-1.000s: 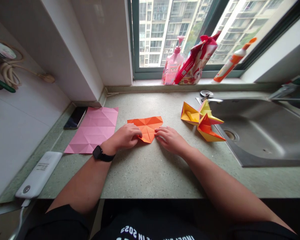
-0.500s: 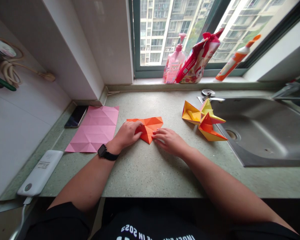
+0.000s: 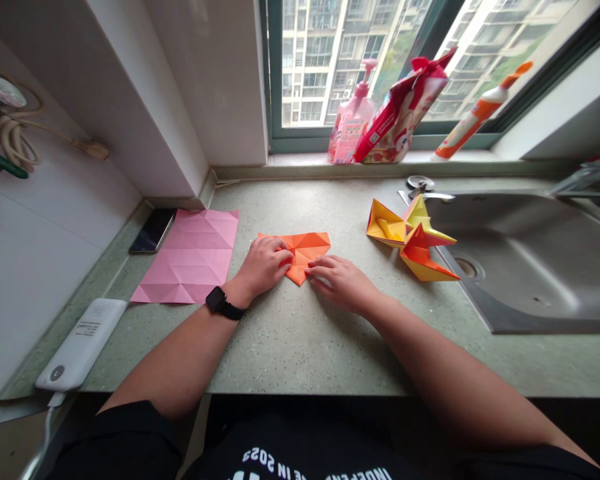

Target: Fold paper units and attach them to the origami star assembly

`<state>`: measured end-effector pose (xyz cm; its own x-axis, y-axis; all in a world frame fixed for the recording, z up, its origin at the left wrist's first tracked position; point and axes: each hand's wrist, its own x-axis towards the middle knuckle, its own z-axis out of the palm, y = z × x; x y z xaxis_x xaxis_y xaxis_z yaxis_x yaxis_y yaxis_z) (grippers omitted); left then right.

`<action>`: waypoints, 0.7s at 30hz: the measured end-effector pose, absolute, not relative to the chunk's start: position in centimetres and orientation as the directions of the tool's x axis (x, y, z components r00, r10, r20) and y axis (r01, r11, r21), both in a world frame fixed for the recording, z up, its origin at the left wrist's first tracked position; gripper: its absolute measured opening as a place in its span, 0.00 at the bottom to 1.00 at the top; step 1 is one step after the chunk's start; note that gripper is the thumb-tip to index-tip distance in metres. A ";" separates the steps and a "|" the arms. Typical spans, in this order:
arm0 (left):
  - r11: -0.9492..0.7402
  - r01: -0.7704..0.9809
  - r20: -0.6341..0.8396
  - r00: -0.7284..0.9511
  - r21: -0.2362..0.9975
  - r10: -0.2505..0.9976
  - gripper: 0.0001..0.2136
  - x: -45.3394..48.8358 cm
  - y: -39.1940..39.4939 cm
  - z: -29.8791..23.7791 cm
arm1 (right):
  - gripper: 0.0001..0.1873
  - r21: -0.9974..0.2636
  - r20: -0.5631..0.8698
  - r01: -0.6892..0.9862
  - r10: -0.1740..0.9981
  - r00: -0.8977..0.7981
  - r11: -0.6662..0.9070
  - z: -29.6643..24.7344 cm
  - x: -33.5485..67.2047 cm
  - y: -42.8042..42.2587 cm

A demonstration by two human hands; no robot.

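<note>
A creased sheet of orange origami paper [image 3: 306, 247] lies on the counter in front of me, its lower corners folded in to a point facing me. My left hand [image 3: 267, 265] is closed on its left side, fingers curled over the folds and covering part of them. On the lower right edge, the fingertips and thumb of my right hand [image 3: 341, 281] pinch the paper. To the right stands a folded paper model [image 3: 425, 257] of joined yellow and orange pointed pockets. A creased pink paper sheet [image 3: 195, 247] lies flat to the left.
A phone [image 3: 153, 231] lies partly beside the pink sheet, with a white power bank [image 3: 81, 343] and its cable nearer me. At right is a steel sink [image 3: 545, 267]. A pink pump bottle [image 3: 350, 127], a red bag [image 3: 403, 113] and an orange-white bottle [image 3: 473, 123] stand on the windowsill.
My left hand has shifted slightly right over the orange paper, and the paper's lower point looks blunter and flatter. My right hand has stayed nearly in place. The camera view has moved slightly.
</note>
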<state>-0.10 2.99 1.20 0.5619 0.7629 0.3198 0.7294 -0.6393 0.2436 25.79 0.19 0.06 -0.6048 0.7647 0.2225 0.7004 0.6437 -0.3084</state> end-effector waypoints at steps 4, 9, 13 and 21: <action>-0.636 0.741 0.308 0.567 0.214 0.764 0.09 -0.2 2.7 1.1 | 0.13 -0.314 0.212 0.696 0.762 -0.612 0.646 0.3 25.8 0.2; -0.632 0.752 0.291 0.572 0.188 0.767 0.10 0.1 2.2 1.4 | 0.12 -0.321 0.230 0.690 0.760 -0.608 0.649 0.2 25.7 0.2; -0.649 0.731 0.249 0.602 0.212 0.759 0.08 0.5 1.9 1.7 | 0.12 -0.329 0.271 0.673 0.749 -0.605 0.663 -0.2 25.4 0.3; -0.631 0.751 0.181 0.605 0.195 0.775 0.07 1.0 0.9 1.7 | 0.14 -0.263 0.258 0.666 0.716 -0.649 0.698 -0.2 24.2 0.0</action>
